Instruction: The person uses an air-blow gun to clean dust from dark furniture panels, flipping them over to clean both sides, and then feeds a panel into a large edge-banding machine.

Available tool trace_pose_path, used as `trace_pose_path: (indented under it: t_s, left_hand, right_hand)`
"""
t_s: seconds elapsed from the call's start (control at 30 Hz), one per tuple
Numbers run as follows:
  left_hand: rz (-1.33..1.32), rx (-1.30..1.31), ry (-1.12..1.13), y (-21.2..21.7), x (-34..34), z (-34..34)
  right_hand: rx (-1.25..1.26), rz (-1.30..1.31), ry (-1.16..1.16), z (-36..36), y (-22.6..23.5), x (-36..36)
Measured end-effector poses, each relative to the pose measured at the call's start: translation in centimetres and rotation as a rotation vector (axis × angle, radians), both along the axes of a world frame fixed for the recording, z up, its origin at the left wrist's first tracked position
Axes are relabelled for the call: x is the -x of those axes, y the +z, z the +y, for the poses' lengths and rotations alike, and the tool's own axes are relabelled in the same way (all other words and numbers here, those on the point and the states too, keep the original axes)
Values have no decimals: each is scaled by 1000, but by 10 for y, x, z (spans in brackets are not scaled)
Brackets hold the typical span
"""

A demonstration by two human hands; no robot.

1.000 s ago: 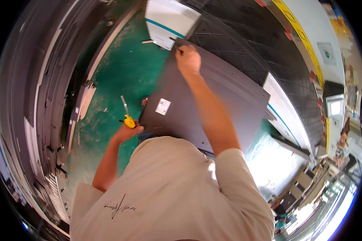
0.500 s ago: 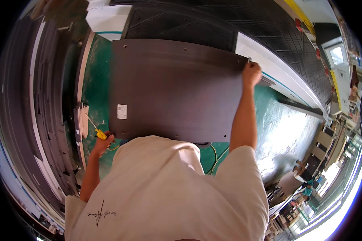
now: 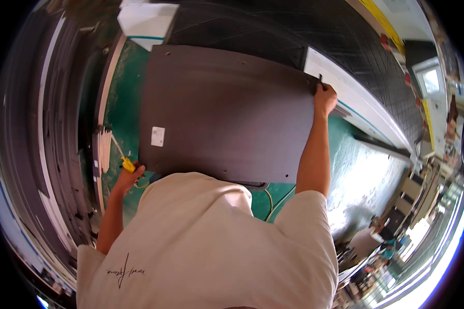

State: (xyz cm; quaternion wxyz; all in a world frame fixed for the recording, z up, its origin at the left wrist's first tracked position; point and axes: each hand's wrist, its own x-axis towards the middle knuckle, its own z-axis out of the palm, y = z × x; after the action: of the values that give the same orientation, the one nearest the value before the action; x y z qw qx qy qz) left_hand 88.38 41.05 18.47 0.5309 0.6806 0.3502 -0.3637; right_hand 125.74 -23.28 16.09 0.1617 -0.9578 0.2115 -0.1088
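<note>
Both hands grip flat, matte dark panel [image 3: 227, 113].

The right arm is reaching out nearly straight toward one o'clock, the forearm bare, and the right hand [image 3: 325, 98] is closing its fingers in a grip at the far end of the reach. The left arm is bending at the elbow and stretching toward ten o'clock, lower and nearer the body; the left hand [image 3: 128, 175] is curling shut too.
</note>
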Motion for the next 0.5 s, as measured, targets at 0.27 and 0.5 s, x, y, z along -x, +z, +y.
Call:
trace_pose_path:
  t_s: [0.27, 0.5]
  left_hand:
    - [-125, 139, 41, -6, 2, 1]
    - [-172, 153, 14, -29, 13, 9]
  right_hand:
    - [-178, 7, 128, 143, 0, -6]
    - [-282, 69, 423, 421, 8, -12]
